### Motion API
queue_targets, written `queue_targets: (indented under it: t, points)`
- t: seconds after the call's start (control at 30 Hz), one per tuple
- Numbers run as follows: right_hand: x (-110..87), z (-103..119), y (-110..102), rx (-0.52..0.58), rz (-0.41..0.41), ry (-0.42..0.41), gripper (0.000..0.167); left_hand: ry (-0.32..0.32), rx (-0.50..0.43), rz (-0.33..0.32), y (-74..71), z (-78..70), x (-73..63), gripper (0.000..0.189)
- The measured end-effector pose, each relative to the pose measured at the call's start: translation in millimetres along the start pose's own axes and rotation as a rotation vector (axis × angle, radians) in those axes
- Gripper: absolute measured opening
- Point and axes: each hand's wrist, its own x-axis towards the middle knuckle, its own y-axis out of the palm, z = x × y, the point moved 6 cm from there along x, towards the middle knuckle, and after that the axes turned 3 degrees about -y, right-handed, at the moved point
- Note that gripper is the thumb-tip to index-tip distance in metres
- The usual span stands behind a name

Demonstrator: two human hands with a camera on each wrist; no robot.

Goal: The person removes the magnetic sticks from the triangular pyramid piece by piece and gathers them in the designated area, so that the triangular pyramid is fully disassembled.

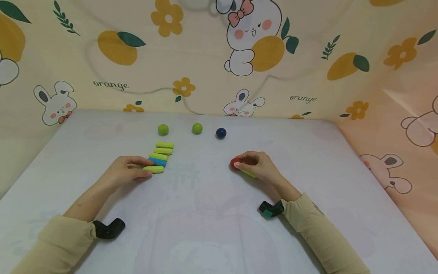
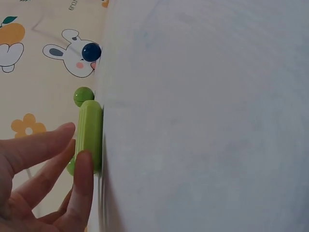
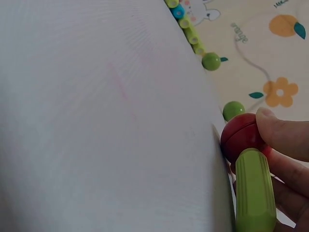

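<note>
My left hand is at the left ends of the near sticks in a short row. Its thumb and fingers pinch the nearest light green stick, also large in the left wrist view. Just beyond lies a blue stick, its left end partly behind a finger. More light green sticks continue the row away from me. Over on the right, my right hand holds a red ball between thumb and fingers. A light green stick lies close against this ball, partly under the hand in the head view.
Two green balls and a dark blue ball sit toward the back of the white table. A patterned cloth rises behind the table and along its right side. Each wrist carries a black device.
</note>
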Motion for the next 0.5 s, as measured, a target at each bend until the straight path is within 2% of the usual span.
queue_targets:
  t: [0.23, 0.5]
  points:
    - [-1.2, 2, -1, -0.019, 0.028, -0.033, 0.034, 0.041, 0.02, -0.028, -5.7, -5.1, -3.0, 0.047]
    - [-3.9, 3, -5, -0.045, 0.079, -0.096, 0.043, 0.053, -0.066, 0.003, -3.0, -15.9, -0.7, 0.05]
